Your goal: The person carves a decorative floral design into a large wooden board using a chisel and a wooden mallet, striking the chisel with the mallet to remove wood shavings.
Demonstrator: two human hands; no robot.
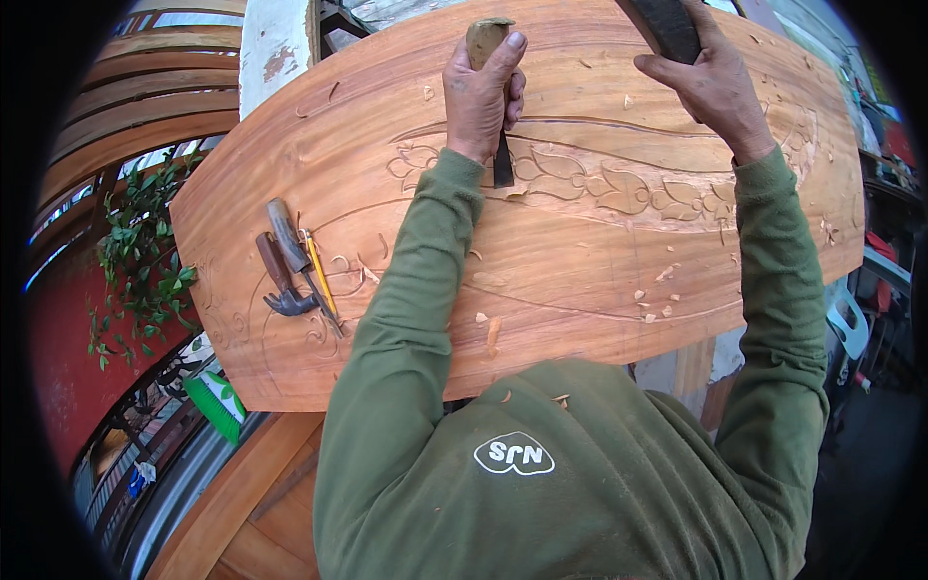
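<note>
My left hand (476,108) is closed around the wooden handle of a chisel (503,166), held nearly upright with its dark blade meeting the wooden panel (406,280). The blade stands at the left part of a carved band of leaves (619,188). To the right, my right hand (713,92) is raised and wrapped around a dark, thick block-like tool (665,27), perhaps a mallet; its upper end is cut off by the picture's edge. The block and the chisel handle are apart.
On the panel's left lie a claw hammer (280,280), a second chisel (296,246) and a yellow pencil (317,266). Wood shavings (665,274) are scattered about. Beyond the left edge are a leafy plant (145,256), a green brush (215,401) and a slatted wooden bench (155,72).
</note>
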